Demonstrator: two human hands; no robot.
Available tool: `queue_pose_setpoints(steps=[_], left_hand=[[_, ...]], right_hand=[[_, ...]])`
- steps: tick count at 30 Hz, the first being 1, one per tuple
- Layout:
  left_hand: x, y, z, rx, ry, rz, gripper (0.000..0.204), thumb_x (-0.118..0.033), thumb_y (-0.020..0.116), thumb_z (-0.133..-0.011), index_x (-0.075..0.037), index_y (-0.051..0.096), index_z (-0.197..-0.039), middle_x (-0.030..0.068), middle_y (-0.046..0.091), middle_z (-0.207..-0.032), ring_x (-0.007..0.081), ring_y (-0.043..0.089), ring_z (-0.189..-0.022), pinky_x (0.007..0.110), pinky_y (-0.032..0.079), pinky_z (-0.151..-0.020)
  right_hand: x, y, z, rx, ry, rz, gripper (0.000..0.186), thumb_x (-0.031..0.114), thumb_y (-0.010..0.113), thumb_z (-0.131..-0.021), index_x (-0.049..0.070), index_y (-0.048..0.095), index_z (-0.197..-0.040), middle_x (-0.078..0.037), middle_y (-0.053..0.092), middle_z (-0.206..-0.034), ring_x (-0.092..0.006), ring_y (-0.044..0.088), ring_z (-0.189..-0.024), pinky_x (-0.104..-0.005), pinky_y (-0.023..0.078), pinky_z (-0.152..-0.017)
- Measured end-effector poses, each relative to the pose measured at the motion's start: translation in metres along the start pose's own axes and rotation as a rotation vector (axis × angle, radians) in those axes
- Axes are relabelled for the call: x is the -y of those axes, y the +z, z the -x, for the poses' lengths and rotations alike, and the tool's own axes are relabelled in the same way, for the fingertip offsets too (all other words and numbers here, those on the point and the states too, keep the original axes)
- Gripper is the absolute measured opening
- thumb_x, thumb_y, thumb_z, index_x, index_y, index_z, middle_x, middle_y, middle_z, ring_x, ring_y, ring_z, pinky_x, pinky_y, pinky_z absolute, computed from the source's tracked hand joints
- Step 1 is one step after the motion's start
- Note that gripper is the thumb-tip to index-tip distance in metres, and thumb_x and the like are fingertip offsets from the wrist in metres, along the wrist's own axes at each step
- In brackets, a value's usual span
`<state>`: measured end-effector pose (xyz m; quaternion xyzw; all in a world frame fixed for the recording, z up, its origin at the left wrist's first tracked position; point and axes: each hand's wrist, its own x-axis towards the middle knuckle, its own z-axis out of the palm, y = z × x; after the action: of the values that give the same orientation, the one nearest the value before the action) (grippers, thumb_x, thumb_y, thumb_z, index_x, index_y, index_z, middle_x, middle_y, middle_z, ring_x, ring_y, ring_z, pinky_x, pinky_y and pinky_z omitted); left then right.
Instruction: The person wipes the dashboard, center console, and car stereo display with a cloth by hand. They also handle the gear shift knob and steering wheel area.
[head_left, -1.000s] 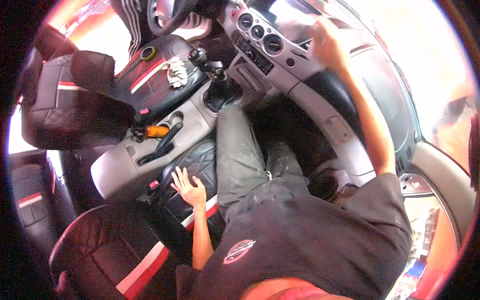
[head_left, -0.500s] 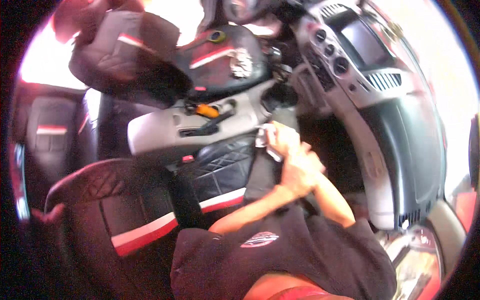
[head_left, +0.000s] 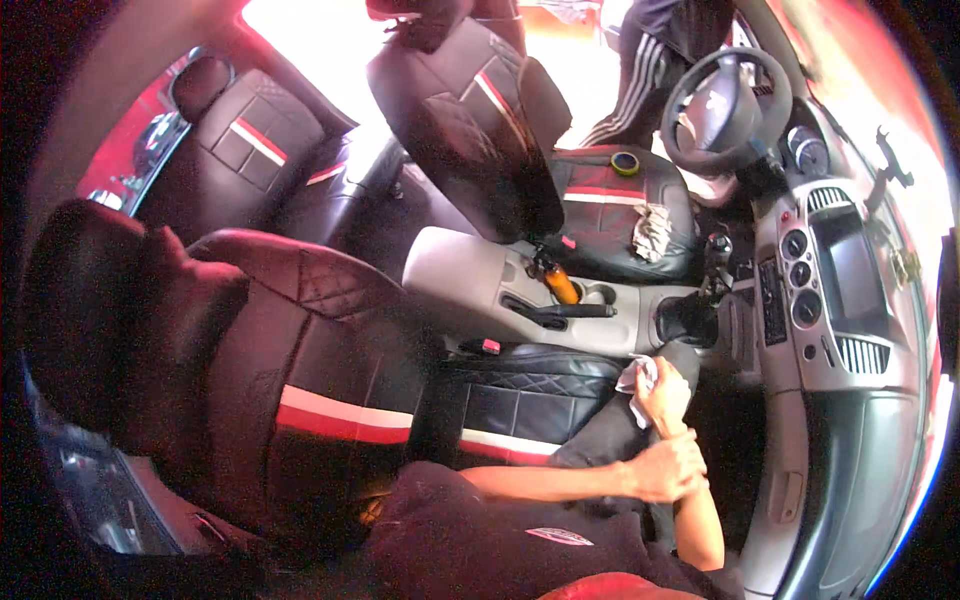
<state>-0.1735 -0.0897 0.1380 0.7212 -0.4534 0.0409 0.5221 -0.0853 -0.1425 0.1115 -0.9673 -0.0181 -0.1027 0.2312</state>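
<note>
I sit in a car's front passenger seat (head_left: 510, 420), which is black with red and white stripes. My right hand (head_left: 662, 392) rests over my leg near the knee, closed on a crumpled white cloth (head_left: 635, 376). My left hand (head_left: 668, 467) is wrapped round my right forearm, just below the wrist. The gear lever (head_left: 718, 255) and the grey centre console (head_left: 450, 270), with an orange-bodied bottle (head_left: 561, 287) in it, are beyond my hands.
Another person's legs (head_left: 640, 80) show at the far door. The driver's seat (head_left: 610, 230) holds a yellow-and-black round item (head_left: 624, 164) and a pale crumpled cloth (head_left: 652, 230). The steering wheel (head_left: 710, 150) and dashboard (head_left: 840, 430) bound the space at upper and right.
My right hand has come down from the dashboard to my leg and now holds a white cloth. My left hand has moved from beside the seat onto my right forearm. The view has swung round.
</note>
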Motion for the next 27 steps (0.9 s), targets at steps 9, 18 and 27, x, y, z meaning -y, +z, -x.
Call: queue_pose_setpoints(steps=[9,18,27], left_hand=[[0.040,-0.075,0.019,-0.419,-0.393,0.136,0.021,-0.021,0.062,-0.089,-0.007,0.071,-0.075,0.0133,0.071,-0.083,0.0273,0.068,-0.076,0.041,0.052,-0.068],[0.175,-0.138,0.170,-0.456,-0.535,-0.750,0.016,-0.008,0.062,-0.088,-0.003,0.059,-0.074,0.0121,0.060,-0.073,0.0321,0.059,-0.067,0.041,0.048,-0.061],[0.181,-0.113,0.158,-0.387,-0.541,-0.796,0.019,-0.005,0.064,-0.084,-0.004,0.050,-0.072,0.0135,0.051,-0.071,0.0342,0.054,-0.068,0.045,0.045,-0.060]], right_hand=[[-0.058,-0.014,0.009,-0.412,0.237,-0.431,0.040,0.023,0.057,-0.092,0.002,0.060,-0.126,-0.018,0.067,-0.121,-0.0320,0.068,-0.098,-0.0406,0.052,-0.088],[-0.090,-0.056,-0.027,-0.439,0.551,-0.835,0.026,0.021,0.055,-0.097,0.004,0.060,-0.116,-0.008,0.064,-0.087,-0.0144,0.059,-0.058,-0.0313,0.053,-0.053],[-0.030,-0.092,-0.115,-0.842,-0.052,-0.212,0.014,0.013,0.070,-0.081,0.014,0.075,-0.095,-0.008,0.071,-0.089,-0.0281,0.065,-0.084,-0.0374,0.051,-0.076]])
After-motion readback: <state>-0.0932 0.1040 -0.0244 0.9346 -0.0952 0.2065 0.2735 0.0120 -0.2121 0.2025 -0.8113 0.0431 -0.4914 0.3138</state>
